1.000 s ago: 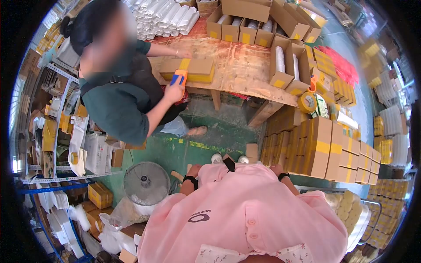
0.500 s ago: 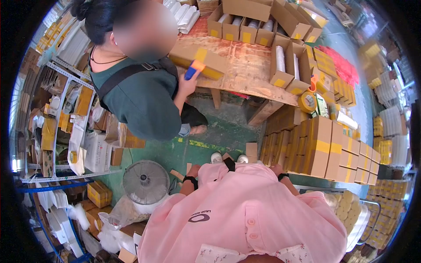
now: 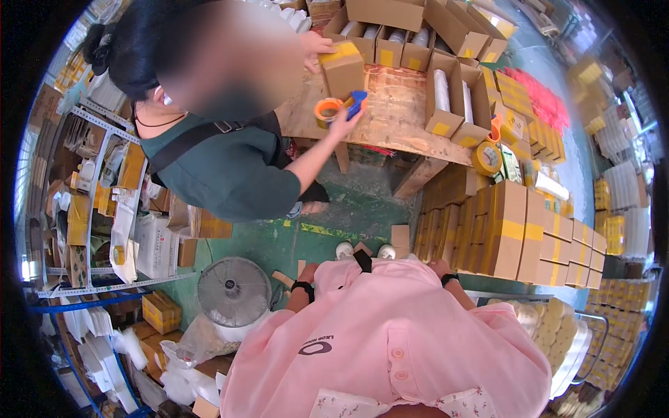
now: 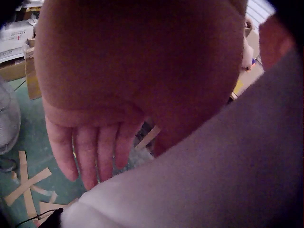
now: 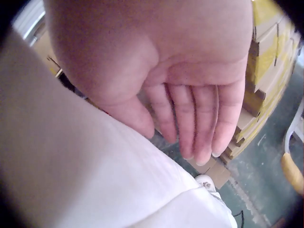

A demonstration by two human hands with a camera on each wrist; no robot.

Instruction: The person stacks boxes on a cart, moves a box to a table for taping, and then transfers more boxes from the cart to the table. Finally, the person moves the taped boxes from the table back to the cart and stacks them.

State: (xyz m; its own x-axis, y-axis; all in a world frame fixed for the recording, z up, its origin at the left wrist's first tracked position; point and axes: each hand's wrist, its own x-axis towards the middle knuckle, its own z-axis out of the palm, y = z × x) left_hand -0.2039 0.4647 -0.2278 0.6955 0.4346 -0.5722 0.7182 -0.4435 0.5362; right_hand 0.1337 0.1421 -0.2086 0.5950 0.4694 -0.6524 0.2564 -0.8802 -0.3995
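My left hand (image 4: 109, 104) hangs beside the pink shirt (image 3: 383, 327), fingers loosely extended and nothing in them. On the other side of the shirt my right hand (image 5: 190, 90) hangs the same way, palm showing and fingers relaxed. In the head view both hands are small: the left hand (image 3: 306, 272) is partly hidden by the shirt, and the right hand (image 3: 439, 267) is close to stacked cartons (image 3: 509, 230). Across from me another person holds a small taped carton (image 3: 343, 72) upright on the wooden table and a blue and orange tape dispenser (image 3: 355, 104).
A floor fan (image 3: 234, 291) stands at the left, near shelving (image 3: 97, 209) full of packages. Open boxes with wrapped rolls (image 3: 446, 97) line the table's (image 3: 397, 111) far and right edges. A yellow tape roll (image 3: 486, 159) lies at its corner. Cardboard strips (image 4: 28, 185) litter the floor.
The other person has lifted and turned the carton from lying flat to standing on end, and the tape dispenser has moved right. My hands have stayed at my sides.
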